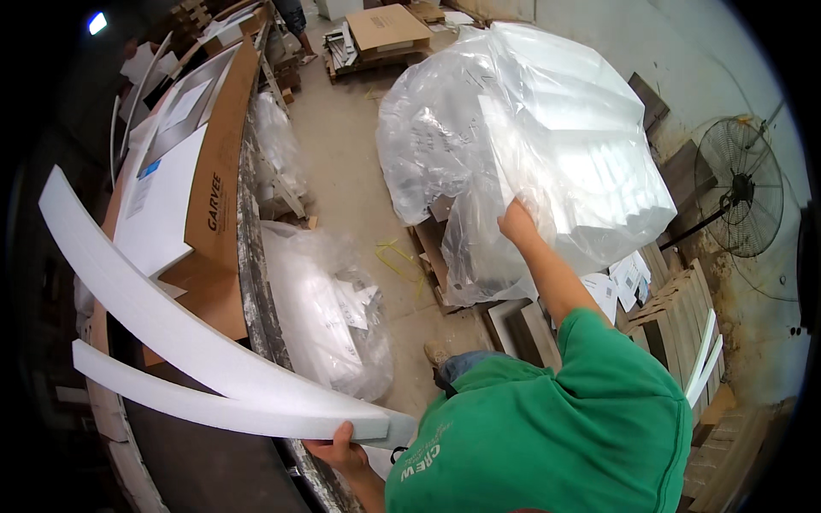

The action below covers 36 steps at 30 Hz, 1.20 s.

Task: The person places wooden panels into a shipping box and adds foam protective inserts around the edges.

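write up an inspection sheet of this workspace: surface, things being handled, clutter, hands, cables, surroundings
Surface: dark bench top at left; large cardboard box farther along.
Things handled: two long, curved white foam-like strips; big clear plastic bag, white pieces inside.
Clutter: second plastic bag beside the bench; printed sheets below the big bag.
Hands: left hand grips the strips' near end; right hand at the big bag, grip unclear.
Cables: nothing seen clearly.
Surroundings: fan by the right wall; another person's leg far back.
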Each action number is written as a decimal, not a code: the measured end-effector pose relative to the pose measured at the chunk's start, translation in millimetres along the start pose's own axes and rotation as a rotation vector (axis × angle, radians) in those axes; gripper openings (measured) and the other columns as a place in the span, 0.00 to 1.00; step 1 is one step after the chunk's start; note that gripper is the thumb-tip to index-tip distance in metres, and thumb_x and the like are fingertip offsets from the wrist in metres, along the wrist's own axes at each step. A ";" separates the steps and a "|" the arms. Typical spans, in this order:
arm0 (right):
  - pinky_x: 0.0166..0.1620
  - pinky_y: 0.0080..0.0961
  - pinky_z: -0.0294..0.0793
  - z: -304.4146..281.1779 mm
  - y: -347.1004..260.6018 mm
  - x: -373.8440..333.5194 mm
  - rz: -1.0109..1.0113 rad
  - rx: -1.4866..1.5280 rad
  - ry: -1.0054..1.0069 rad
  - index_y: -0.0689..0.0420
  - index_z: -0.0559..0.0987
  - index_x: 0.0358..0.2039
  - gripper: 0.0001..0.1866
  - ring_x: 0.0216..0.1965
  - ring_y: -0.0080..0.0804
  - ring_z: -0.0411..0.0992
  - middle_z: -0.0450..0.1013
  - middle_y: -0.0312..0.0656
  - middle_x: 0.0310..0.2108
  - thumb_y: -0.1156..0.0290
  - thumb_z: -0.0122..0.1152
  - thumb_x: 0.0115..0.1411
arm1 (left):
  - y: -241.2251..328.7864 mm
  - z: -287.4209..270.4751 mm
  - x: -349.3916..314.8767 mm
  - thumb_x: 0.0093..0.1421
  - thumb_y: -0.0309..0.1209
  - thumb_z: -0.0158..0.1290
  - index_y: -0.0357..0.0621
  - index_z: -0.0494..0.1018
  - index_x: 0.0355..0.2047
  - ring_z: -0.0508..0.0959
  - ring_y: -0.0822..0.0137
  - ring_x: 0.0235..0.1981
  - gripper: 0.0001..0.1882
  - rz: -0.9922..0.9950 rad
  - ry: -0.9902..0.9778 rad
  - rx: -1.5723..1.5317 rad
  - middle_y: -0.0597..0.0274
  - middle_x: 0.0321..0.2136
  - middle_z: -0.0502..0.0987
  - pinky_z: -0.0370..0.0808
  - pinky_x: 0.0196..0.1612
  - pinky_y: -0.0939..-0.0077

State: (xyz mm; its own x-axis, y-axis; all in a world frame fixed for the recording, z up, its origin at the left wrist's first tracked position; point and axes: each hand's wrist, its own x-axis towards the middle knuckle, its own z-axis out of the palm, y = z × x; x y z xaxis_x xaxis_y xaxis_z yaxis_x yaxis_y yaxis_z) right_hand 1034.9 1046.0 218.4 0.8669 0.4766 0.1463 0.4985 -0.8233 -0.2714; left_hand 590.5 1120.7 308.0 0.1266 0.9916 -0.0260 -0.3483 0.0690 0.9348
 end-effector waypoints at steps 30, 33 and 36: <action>0.44 0.32 0.62 -39.0 1.9 31.7 0.165 0.253 0.168 0.67 0.70 0.34 0.29 0.38 0.47 0.66 0.68 0.56 0.32 0.57 0.52 0.33 | -4.7 -10.6 -22.3 0.36 0.18 0.51 0.35 0.54 0.46 0.65 0.63 0.40 0.32 -0.065 0.031 -0.101 0.54 0.39 0.63 0.60 0.46 0.72; 0.43 0.31 0.62 -43.4 2.9 51.0 0.128 0.151 0.048 0.66 0.70 0.35 0.29 0.39 0.46 0.66 0.68 0.55 0.34 0.56 0.51 0.34 | -15.7 9.1 -10.2 0.35 0.16 0.50 0.34 0.57 0.43 0.68 0.63 0.38 0.30 -0.096 -0.042 -0.129 0.54 0.37 0.65 0.64 0.43 0.74; 0.43 0.30 0.63 -58.2 -3.1 45.2 0.143 0.362 0.027 0.66 0.70 0.35 0.30 0.40 0.46 0.65 0.68 0.55 0.34 0.56 0.51 0.34 | -37.1 33.8 4.8 0.34 0.15 0.51 0.34 0.62 0.37 0.70 0.63 0.34 0.25 -0.370 -0.237 -0.248 0.56 0.32 0.68 0.67 0.39 0.74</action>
State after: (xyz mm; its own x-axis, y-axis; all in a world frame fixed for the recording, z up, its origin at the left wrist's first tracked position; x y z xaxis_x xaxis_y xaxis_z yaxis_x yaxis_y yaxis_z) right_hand 1073.0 1052.1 281.2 0.9298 0.3524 0.1067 0.3414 -0.7166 -0.6082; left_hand 635.5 1119.2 285.1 0.4804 0.8458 -0.2319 -0.4470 0.4636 0.7650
